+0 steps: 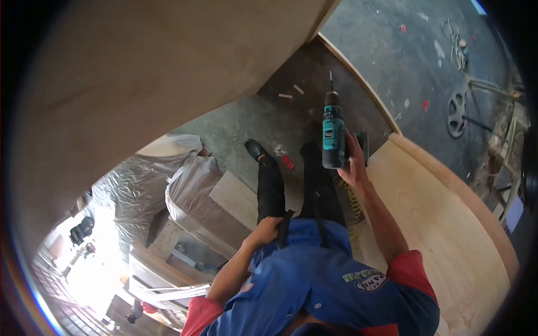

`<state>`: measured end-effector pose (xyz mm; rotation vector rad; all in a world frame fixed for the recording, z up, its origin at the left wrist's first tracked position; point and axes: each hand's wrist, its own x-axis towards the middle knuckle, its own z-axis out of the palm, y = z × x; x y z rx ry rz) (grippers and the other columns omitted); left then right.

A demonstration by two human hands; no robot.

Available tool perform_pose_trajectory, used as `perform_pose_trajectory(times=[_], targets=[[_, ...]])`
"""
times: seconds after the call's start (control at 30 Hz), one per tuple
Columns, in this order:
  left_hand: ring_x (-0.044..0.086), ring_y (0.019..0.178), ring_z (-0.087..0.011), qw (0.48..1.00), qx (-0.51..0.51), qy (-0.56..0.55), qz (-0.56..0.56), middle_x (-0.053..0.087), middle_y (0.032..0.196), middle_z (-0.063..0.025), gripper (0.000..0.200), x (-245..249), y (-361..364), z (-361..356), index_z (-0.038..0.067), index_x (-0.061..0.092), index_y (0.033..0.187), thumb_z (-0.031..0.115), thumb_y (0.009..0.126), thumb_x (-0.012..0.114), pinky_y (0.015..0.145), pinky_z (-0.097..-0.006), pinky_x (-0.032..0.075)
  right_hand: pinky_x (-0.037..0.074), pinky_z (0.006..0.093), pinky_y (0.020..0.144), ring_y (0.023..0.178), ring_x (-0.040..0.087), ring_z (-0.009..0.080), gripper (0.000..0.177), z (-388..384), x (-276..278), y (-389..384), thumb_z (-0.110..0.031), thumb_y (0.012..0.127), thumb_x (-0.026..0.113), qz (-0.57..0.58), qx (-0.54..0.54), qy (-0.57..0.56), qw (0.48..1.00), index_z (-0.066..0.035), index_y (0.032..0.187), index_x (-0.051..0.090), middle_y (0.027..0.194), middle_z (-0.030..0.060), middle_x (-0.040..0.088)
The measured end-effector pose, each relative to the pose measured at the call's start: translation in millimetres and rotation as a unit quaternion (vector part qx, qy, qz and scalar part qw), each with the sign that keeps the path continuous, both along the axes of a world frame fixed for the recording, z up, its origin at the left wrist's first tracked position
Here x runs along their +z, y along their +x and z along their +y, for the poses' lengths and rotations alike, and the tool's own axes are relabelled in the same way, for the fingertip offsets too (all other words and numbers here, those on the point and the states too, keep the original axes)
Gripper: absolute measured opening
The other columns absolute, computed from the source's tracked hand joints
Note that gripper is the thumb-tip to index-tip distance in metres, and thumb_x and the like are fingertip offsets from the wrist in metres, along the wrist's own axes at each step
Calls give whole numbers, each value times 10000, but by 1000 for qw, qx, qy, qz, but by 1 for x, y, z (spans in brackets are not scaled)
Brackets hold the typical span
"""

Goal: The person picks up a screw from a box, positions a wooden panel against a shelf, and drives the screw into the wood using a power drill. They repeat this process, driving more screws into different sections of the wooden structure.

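My right hand [354, 168] is wrapped round the grip of a teal and black cordless drill [333, 136]. The drill's long thin bit points away from me, above the floor. At my waist, my left hand [269, 229] is closed beside a black strap [286, 225] on the front of my blue shirt. Its fingertips are hidden, and whatever they hold cannot be made out.
A large wooden panel [140, 73] rises at the upper left. Curved pale plywood [443, 207] lies at the right, with a yellow coiled hose [354, 204] beside my leg. Plastic-wrapped items [137, 190] stand at the left. Wood scraps [286, 96] and a red object [288, 162] lie on the floor.
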<state>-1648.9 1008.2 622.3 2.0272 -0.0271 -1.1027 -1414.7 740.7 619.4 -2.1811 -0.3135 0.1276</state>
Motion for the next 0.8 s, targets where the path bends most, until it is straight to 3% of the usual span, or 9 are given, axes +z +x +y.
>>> perform_pose_trajectory(times=[0.03,0.1,0.2,0.33,0.4,0.53,0.7,0.73,0.8], targets=[[681,844,-327,996,0,-39,82,698,858,-185,154,5,7,15,32,696,926,63,785,640,735,-360,517,456,417,936,1088,544,437,678,-5,-32,-3,22,762,620,-17,36,-19,999,7,1409,420,1206,239,528],[652,728,-245,971,59,-116,201,681,786,-148,84,3,11,34,26,685,895,76,856,630,701,-322,503,447,446,937,1094,531,439,742,-12,-93,-11,22,744,645,42,27,-12,999,-10,1438,383,1211,226,517],[655,723,-213,950,148,-68,265,690,792,-138,85,-60,20,57,25,691,885,76,872,625,690,-318,505,428,468,947,1098,512,425,812,2,-186,-11,36,724,669,83,39,-35,995,-38,1466,350,1205,207,505],[682,767,-231,983,151,97,30,702,832,-150,119,-220,65,114,27,705,932,88,872,623,710,-341,519,395,451,970,1085,497,387,805,19,-323,-15,55,733,672,86,111,-132,981,-65,1466,360,1173,194,499],[690,847,-313,974,123,146,-120,710,910,-162,155,-319,98,153,22,703,981,97,875,619,761,-394,523,388,452,996,1099,504,380,802,25,-397,-19,56,748,668,107,135,-168,970,-73,1474,353,1185,198,501],[674,970,-349,962,128,132,-202,704,984,-181,239,-451,185,181,29,673,1092,110,873,622,827,-396,519,396,466,1015,1120,503,380,805,32,-502,-13,62,759,652,105,254,-225,935,-71,1488,336,1201,201,501],[611,1111,-354,953,-10,191,-233,656,1185,-176,421,-529,242,209,60,588,1265,101,847,619,929,-436,497,402,488,1004,1128,498,385,808,47,-582,2,65,772,649,30,340,-237,909,-91,1497,329,1220,208,489],[611,1111,-354,950,7,198,-243,656,1185,-176,421,-537,249,214,60,588,1265,101,847,619,929,-436,497,400,494,1002,1127,498,385,814,51,-589,3,62,771,654,41,345,-247,905,-97,1498,327,1225,210,485],[599,1133,-345,927,-103,242,-269,640,1227,-162,435,-546,259,224,60,580,1282,92,849,614,950,-445,498,398,499,1000,1125,498,386,819,56,-603,4,60,769,659,33,363,-261,894,-103,1499,326,1229,212,482]])
